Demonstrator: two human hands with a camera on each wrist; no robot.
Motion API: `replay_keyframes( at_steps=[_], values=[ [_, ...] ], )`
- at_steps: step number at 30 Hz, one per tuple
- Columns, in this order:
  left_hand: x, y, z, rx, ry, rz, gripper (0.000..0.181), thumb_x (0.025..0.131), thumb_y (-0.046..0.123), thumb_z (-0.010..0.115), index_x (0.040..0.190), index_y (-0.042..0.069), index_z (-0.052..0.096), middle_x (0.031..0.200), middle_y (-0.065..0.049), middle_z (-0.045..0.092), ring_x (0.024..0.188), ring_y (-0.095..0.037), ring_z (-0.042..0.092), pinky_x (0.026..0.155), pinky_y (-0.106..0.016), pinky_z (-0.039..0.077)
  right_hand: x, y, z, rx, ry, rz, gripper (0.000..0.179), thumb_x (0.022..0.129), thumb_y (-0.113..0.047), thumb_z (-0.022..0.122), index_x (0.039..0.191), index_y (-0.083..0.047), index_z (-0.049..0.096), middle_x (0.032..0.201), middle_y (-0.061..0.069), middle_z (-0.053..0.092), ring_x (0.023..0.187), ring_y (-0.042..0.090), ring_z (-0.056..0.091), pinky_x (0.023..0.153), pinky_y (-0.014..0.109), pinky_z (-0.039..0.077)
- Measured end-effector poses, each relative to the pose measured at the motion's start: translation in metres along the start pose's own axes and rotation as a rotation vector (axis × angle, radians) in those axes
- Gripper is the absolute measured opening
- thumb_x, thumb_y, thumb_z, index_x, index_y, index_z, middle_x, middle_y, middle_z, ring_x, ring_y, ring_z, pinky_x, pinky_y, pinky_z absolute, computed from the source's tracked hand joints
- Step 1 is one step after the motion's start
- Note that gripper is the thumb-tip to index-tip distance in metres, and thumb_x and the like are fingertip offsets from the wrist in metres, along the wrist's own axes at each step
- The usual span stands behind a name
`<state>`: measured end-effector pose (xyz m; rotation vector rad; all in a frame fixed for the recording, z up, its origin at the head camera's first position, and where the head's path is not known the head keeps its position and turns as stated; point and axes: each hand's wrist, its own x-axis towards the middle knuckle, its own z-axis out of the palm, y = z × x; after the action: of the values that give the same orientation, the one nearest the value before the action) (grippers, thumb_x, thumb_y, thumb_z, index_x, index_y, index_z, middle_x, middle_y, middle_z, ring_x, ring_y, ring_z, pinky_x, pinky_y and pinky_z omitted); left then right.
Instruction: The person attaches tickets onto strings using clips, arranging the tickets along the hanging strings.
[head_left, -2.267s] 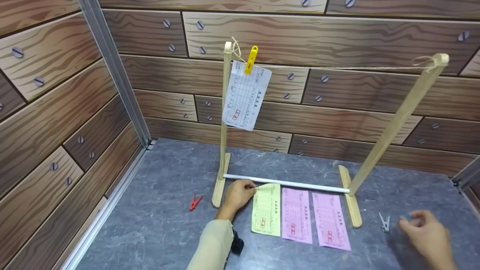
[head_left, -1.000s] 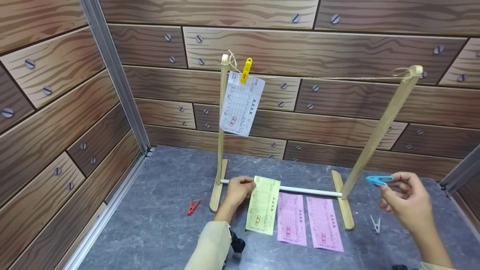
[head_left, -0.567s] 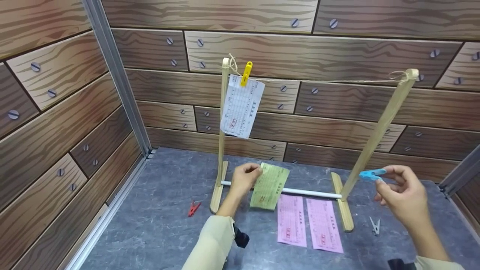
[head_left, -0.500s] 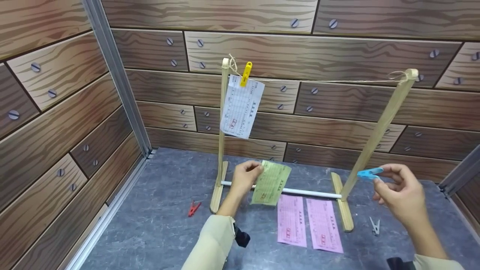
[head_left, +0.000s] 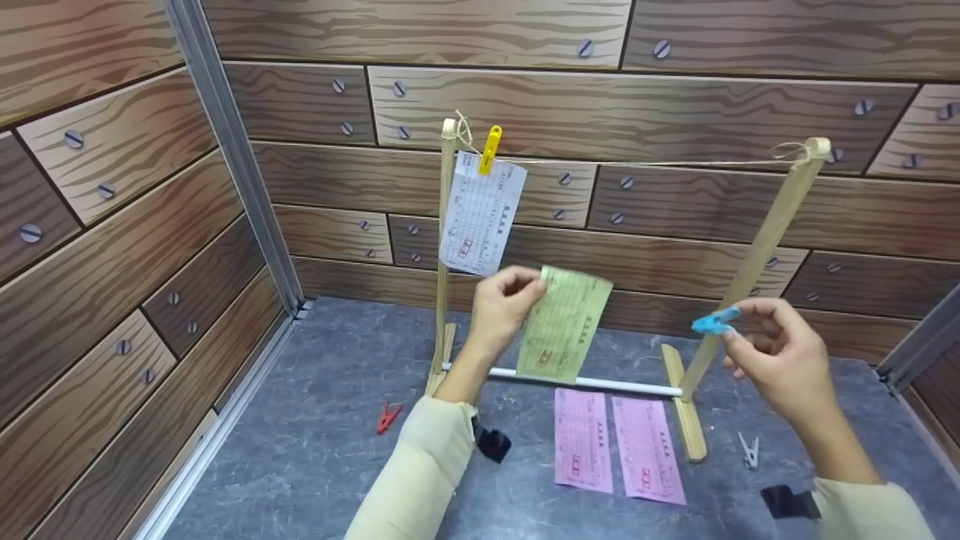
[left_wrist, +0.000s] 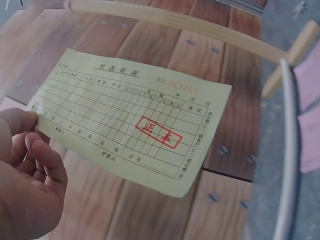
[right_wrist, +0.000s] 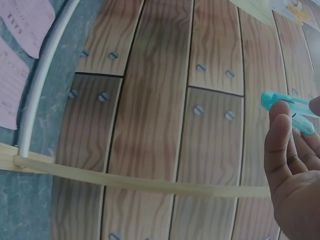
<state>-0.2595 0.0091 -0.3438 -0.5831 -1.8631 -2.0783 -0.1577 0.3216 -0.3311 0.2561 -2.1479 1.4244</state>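
My left hand [head_left: 504, 311] pinches the upper left corner of a yellow receipt slip [head_left: 566, 326], which hangs in the air in front of the stand's white crossbar. In the left wrist view the slip [left_wrist: 135, 122] shows a printed table and a red stamp. My right hand [head_left: 780, 360] holds a blue clothespin [head_left: 714, 321] by its handles, close to the right post. Above, a yellow clothespin [head_left: 490, 150] fixes a white receipt slip [head_left: 484, 214] to the string [head_left: 645, 163] near the left post.
Two pink slips [head_left: 583, 441] lie side by side on the grey table [head_left: 292, 465]. A red clothespin [head_left: 388, 418] rests at left, a grey clothespin [head_left: 749, 451] at right. The wooden stand's left post [head_left: 443, 300] and right post [head_left: 757, 262] rise towards the panelled wall.
My left hand has lifted the yellow slip off the table, up and to the right. My right hand has raised the blue clothespin and brought it leftward. The pink slips stay put.
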Motion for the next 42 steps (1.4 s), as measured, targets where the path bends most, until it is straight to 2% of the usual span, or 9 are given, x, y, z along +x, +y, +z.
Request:
replay_keyframes(
  at_steps=[5, 8, 15, 19, 26, 33, 36, 42],
  values=[
    [0.02, 0.022, 0.004, -0.034, 0.01, 0.012, 0.01, 0.089, -0.001, 0.072, 0.096, -0.008, 0.07, 0.083, -0.002, 0.066, 0.074, -0.011, 0.056, 0.068, -0.022, 0.049, 0.012, -0.017, 0.008, 0.078, -0.019, -0.029, 0.029, 0.089, 0.014, 0.066, 0.116, 0.011, 0.056, 0.09, 0.004, 0.071, 0.053, 0.013, 0.063, 0.045, 0.022, 0.05],
    [0.032, 0.033, 0.005, -0.045, 0.021, 0.04, 0.011, 0.089, -0.001, 0.071, 0.096, -0.009, 0.07, 0.082, -0.001, 0.066, 0.073, -0.011, 0.056, 0.067, -0.022, 0.048, 0.021, -0.029, 0.016, 0.13, -0.049, -0.054, 0.029, 0.089, 0.014, 0.066, 0.117, 0.012, 0.057, 0.09, 0.009, 0.07, 0.052, 0.015, 0.062, 0.045, 0.022, 0.051],
    [0.056, 0.055, 0.006, -0.045, 0.088, 0.08, 0.011, 0.092, 0.001, 0.068, 0.098, -0.009, 0.069, 0.077, 0.0, 0.06, 0.066, -0.009, 0.05, 0.057, -0.021, 0.044, 0.045, -0.068, 0.033, 0.022, -0.14, -0.131, 0.028, 0.092, 0.006, 0.069, 0.119, 0.005, 0.061, 0.093, 0.005, 0.07, 0.056, 0.016, 0.064, 0.05, 0.025, 0.054],
    [0.067, 0.063, 0.007, -0.037, 0.132, 0.096, 0.012, 0.092, 0.0, 0.068, 0.097, -0.01, 0.069, 0.076, 0.0, 0.059, 0.065, -0.009, 0.049, 0.058, -0.02, 0.043, 0.062, -0.091, 0.044, -0.001, -0.164, -0.187, 0.027, 0.092, 0.002, 0.07, 0.118, 0.004, 0.062, 0.096, 0.009, 0.07, 0.062, 0.016, 0.067, 0.054, 0.027, 0.057],
    [0.08, 0.07, 0.011, -0.015, 0.201, 0.09, 0.01, 0.092, -0.001, 0.069, 0.095, -0.01, 0.071, 0.078, -0.002, 0.063, 0.067, -0.008, 0.051, 0.062, -0.02, 0.044, 0.095, -0.123, 0.063, -0.045, -0.123, -0.308, 0.018, 0.094, 0.007, 0.064, 0.112, 0.007, 0.063, 0.096, 0.01, 0.07, 0.054, 0.015, 0.059, 0.05, 0.022, 0.051],
    [0.085, 0.072, 0.018, 0.038, 0.236, 0.074, 0.01, 0.091, 0.0, 0.071, 0.095, -0.009, 0.073, 0.08, -0.004, 0.067, 0.069, -0.007, 0.054, 0.064, -0.02, 0.045, 0.127, -0.148, 0.077, -0.038, -0.055, -0.286, 0.01, 0.093, 0.009, 0.064, 0.102, 0.006, 0.065, 0.093, 0.009, 0.068, 0.052, 0.015, 0.057, 0.046, 0.021, 0.048],
    [0.086, 0.073, 0.02, 0.057, 0.245, 0.068, 0.009, 0.091, 0.001, 0.071, 0.094, -0.008, 0.073, 0.079, -0.003, 0.066, 0.069, -0.007, 0.053, 0.064, -0.02, 0.045, 0.138, -0.156, 0.085, -0.079, -0.029, -0.291, 0.008, 0.092, 0.01, 0.064, 0.098, 0.006, 0.067, 0.09, 0.011, 0.069, 0.052, 0.014, 0.059, 0.046, 0.02, 0.048],
    [0.087, 0.076, 0.025, 0.093, 0.263, 0.086, 0.008, 0.092, 0.003, 0.071, 0.093, -0.005, 0.074, 0.076, -0.002, 0.065, 0.067, -0.007, 0.052, 0.063, -0.02, 0.044, 0.159, -0.164, 0.102, -0.218, 0.021, -0.293, 0.007, 0.09, 0.008, 0.067, 0.093, 0.002, 0.07, 0.086, 0.008, 0.07, 0.07, 0.01, 0.061, 0.065, 0.018, 0.049]
  ],
)
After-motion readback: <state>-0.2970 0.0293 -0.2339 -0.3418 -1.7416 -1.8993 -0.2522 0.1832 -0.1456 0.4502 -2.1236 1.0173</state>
